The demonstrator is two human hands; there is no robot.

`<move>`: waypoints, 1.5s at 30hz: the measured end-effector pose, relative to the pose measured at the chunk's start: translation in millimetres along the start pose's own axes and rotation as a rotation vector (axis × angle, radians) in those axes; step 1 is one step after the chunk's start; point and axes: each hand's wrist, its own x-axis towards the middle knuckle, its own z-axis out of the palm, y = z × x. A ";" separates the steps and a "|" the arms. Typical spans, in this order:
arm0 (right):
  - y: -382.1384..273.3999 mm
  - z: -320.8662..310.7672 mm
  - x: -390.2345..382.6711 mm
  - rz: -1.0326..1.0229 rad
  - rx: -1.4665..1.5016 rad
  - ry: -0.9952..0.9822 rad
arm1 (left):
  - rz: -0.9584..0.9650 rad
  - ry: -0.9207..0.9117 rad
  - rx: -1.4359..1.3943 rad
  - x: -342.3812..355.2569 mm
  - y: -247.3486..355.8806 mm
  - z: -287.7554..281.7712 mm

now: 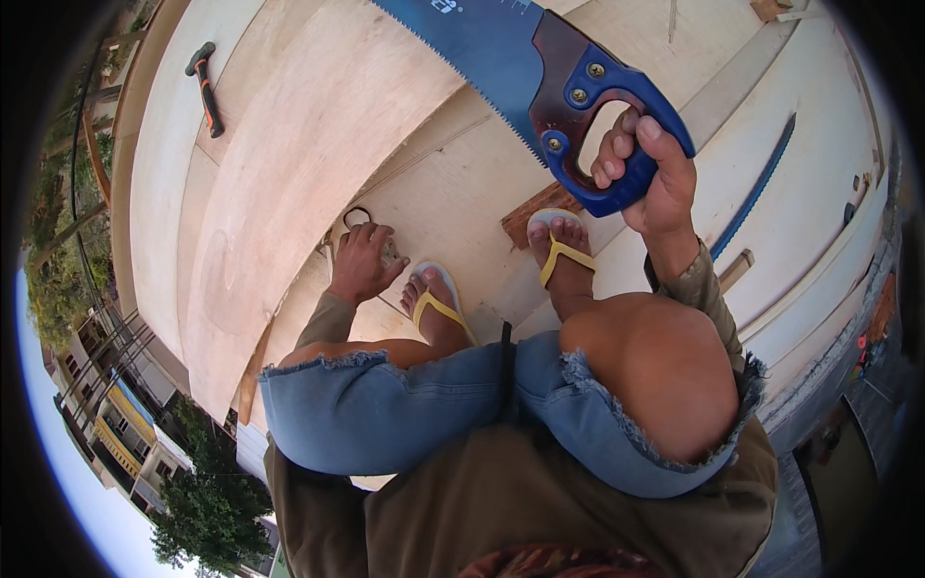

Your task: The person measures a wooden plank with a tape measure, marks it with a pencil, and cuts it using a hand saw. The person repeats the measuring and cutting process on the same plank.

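My right hand (662, 166) is wrapped round the blue and dark red handle of a handsaw (617, 130). The saw's toothed blue blade is raised and runs up and left, out of the picture's top edge. Low by my left foot, my left hand (361, 262) has its fingers curled over a small rounded grey-beige thing (389, 253) with a black loop (357, 216). Most of this thing is hidden under the fingers. It lies against the edge of a large curved-looking plywood sheet (289, 144).
A claw hammer (205, 91) with an orange and black handle lies on plywood at the far left. To the right lies a loose blue saw blade (756, 186). My sandalled feet (438, 301) rest on plywood, near a reddish-brown wood piece (540, 207). A short wood offcut (736, 270) lies right of my knee.
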 end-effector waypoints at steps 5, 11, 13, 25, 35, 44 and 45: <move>45.5 4.1 20.5 0.172 0.332 -0.058 | -0.483 -0.274 -0.887 34.2 -13.1 -47.9; 93.4 8.4 22.5 0.310 0.495 -0.031 | -0.504 0.237 -0.887 87.3 -45.4 -143.7; 106.9 9.5 16.7 0.391 0.523 0.025 | -0.509 0.316 -0.796 104.0 -56.8 -165.0; 152.3 3.6 -23.1 0.671 0.035 0.148 | -0.554 0.473 -0.411 139.9 -57.4 -123.8; 154.6 -0.6 -30.1 0.768 0.170 -0.153 | -0.444 0.533 -0.244 127.9 -69.1 -105.7; 169.8 -1.6 -26.5 0.711 0.110 -0.125 | -0.417 0.305 -0.031 129.2 -81.4 -89.6; 170.1 -1.4 -26.0 0.709 0.117 -0.132 | -0.434 0.264 -0.027 132.2 -83.2 -87.4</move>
